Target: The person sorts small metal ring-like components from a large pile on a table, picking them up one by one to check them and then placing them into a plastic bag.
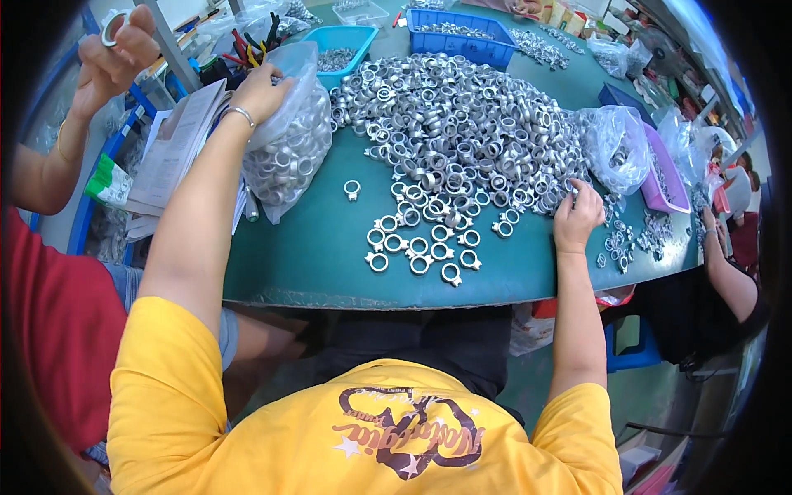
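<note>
My left hand [261, 94] is at the upper edge of a clear plastic bag [290, 157] filled with metal rings, its fingers curled against the plastic. My right hand [581, 216] is at the right edge of a large heap of silver metal rings [470, 132]. Its fingertips are pinched together around a small metal ring [574, 192], mostly hidden by the fingers. Between my arms, several rings with small lugs lie spread in front of the heap. One single ring [352, 190] lies apart, close to the bag.
Behind the heap stand a blue basket [462, 38] and a turquoise tray [363, 39] of parts. Papers [173, 161] and pliers [252, 49] are at left. A pink basket [662, 177] and another bag [619, 153] stand right. A co-worker's hand [115, 58] holds a ring at far left.
</note>
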Demonstrator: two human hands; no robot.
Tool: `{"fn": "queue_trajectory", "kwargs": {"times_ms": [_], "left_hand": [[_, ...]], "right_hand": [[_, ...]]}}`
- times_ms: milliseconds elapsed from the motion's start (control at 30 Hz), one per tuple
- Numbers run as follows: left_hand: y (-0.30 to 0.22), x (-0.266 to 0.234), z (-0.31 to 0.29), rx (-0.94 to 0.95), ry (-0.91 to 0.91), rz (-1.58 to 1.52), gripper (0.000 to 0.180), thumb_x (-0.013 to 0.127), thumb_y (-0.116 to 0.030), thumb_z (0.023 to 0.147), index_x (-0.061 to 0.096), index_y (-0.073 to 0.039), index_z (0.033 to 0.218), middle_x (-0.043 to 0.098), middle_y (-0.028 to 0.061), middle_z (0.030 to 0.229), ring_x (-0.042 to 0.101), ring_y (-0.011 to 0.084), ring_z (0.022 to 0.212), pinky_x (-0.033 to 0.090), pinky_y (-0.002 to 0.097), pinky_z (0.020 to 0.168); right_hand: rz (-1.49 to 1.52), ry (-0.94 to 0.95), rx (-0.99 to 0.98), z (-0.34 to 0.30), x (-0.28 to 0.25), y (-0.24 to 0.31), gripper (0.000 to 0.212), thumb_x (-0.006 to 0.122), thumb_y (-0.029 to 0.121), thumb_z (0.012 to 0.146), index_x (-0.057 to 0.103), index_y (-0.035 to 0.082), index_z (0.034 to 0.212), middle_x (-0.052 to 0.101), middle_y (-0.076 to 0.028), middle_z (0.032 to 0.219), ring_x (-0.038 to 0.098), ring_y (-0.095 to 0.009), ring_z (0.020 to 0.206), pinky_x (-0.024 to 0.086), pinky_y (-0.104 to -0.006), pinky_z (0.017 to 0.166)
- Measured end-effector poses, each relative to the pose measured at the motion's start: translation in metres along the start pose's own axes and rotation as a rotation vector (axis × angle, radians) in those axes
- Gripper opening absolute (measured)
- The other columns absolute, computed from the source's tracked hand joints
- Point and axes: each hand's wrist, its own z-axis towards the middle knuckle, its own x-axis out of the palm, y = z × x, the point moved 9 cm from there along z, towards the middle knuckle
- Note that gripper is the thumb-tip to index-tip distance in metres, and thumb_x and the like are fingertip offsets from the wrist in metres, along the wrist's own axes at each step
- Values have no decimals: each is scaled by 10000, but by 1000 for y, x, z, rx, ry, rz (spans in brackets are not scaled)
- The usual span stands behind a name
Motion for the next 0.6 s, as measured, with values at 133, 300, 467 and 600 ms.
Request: {"fn": "queue_trajectory", "kwargs": {"times_ms": [133, 300, 467, 600], "left_hand": [[-7, -8, -23, 19, -16, -65, 286, 585, -257, 835, 592, -68, 1050, 614, 190, 1070, 580, 345, 1012, 439, 408, 882], [2, -18, -36, 163, -84, -168, 254, 590, -127, 824, 572, -51, 1066, 590, 179, 1104, 555, 343, 1050, 424, 391, 910], [23, -20, -40, 96, -178, -635, 205, 597, -53, 806, 617, -12, 1006, 652, 129, 970, 616, 233, 931, 459, 320, 847], [47, -26, -48, -126, -386, -974, 126, 579, -31, 849, 642, -12, 957, 662, 42, 891, 602, 109, 822, 472, 246, 760]], "right_hand": [[-26, 40, 18, 1, 3, -4, 262, 546, 52, 758, 610, 119, 1003, 612, -37, 1016, 529, -231, 1034, 311, -404, 908], [22, 36, -5, -2, 5, -4, 265, 545, 38, 756, 614, 104, 1003, 617, -50, 987, 539, -247, 1007, 337, -395, 890], [45, 85, -22, -2, 12, 2, 263, 546, 23, 753, 611, 74, 1003, 613, -76, 983, 539, -274, 998, 343, -413, 899], [62, 95, -35, -4, 10, -4, 264, 543, 14, 741, 594, 46, 998, 607, -99, 1008, 529, -302, 1013, 350, -417, 912]]}}
